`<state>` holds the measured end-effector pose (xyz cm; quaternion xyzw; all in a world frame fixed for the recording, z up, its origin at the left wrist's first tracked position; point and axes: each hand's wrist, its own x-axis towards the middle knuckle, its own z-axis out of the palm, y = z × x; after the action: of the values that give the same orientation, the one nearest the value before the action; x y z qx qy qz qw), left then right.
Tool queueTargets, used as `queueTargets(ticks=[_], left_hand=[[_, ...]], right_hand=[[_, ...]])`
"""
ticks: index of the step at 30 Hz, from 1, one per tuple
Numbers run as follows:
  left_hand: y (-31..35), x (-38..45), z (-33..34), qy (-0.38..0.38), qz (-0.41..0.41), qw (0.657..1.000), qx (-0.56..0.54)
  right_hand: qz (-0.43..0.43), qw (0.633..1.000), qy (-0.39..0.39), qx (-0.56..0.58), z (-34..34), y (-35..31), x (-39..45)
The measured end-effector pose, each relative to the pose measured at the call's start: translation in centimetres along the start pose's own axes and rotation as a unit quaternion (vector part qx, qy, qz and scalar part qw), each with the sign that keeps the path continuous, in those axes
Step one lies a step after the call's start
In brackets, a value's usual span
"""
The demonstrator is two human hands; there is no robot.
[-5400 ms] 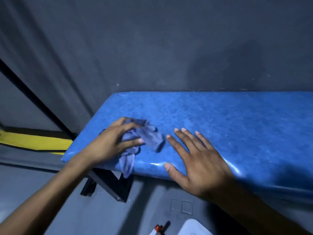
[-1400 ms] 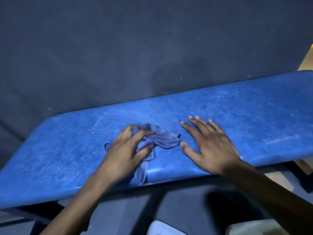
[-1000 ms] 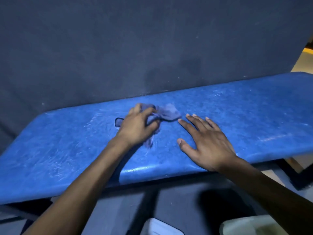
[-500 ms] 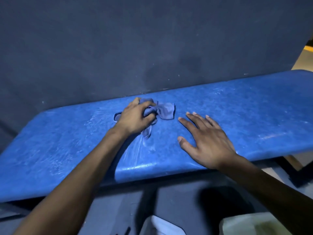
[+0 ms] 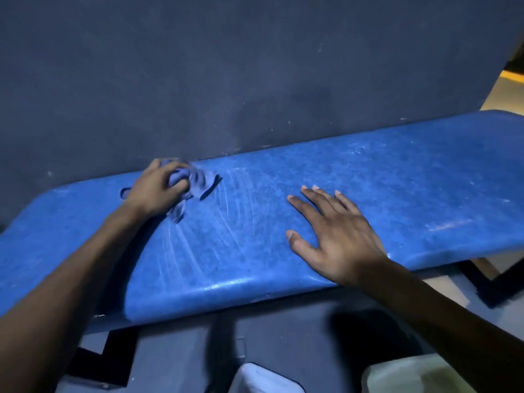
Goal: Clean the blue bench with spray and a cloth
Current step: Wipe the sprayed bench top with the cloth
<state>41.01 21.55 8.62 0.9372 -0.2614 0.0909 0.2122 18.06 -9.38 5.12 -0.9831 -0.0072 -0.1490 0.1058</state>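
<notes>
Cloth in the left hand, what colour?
Muted blue-purple, duller than the bright blue bench. The cloth shows in the head view, bunched in the left hand.

Head camera looks down, close over the bench.

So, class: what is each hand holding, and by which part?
Left hand grips the cloth by its bunched middle; right hand holds nothing, flat on the bench.

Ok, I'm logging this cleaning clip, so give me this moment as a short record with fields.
surface: blue bench, against a dark wall
left hand: grips the bunched blue cloth at the bench's back edge
right hand: flat on the bench, fingers spread, holding nothing
marks: pale wet streaks between the hands
spray: not in view
</notes>
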Motion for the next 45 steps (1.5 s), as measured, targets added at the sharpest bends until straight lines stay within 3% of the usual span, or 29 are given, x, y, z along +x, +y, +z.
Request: queueTargets(ticks=[5, 10, 16, 19, 24, 29, 34, 41, 43, 45], left_hand=[[6.0, 2.7, 3.5, -0.019, 0.002, 1.0, -0.022], [9.8, -4.6, 2.1, -0.072, 0.106, 0.991, -0.039], [9.6, -12.3, -1.5, -0.122, 0.114, 0.984, -0.064], [10.5, -12.7, -1.6, -0.087, 0.079, 0.988, -0.096], [15.5, -10.4, 0.7, 0.074, 0.003, 0.977, -0.2], [22.7, -2.7, 4.8, 0.097, 0.004, 0.966, -0.239], [30.5, 3.5, 10.7, 0.03, 0.012, 0.982, -0.188], [35.7, 10.9, 17.9, -0.005, -0.027, 0.999, -0.045], [35.5, 11.0, 17.4, -0.044, 0.009, 0.999, -0.011], [34.0, 8.6, 15.9, -0.085, 0.103, 0.991, -0.001]], right_hand=[[0.003, 1.0, -0.005, 0.007, -0.3, 0.0, -0.1], [0.004, 1.0, -0.015, -0.006, -0.7, -0.2, -0.2], [0.002, 0.999, -0.036, -0.017, -1.2, -0.4, -0.3], [0.001, 0.998, -0.053, -0.019, -1.6, -0.6, -0.3], [-0.02, 0.998, -0.058, 0.003, -4.6, 1.0, -0.9], [0.039, 0.997, -0.034, -0.052, -8.9, 12.6, -1.9], [0.091, 0.99, -0.084, -0.06, -9.4, 20.8, -3.9], [0.09, 0.995, -0.022, -0.037, -7.4, 22.0, -3.9], [0.089, 0.995, -0.015, -0.038, -7.2, 22.3, -4.0], [0.084, 0.996, -0.012, -0.042, -7.1, 22.5, -4.0]])
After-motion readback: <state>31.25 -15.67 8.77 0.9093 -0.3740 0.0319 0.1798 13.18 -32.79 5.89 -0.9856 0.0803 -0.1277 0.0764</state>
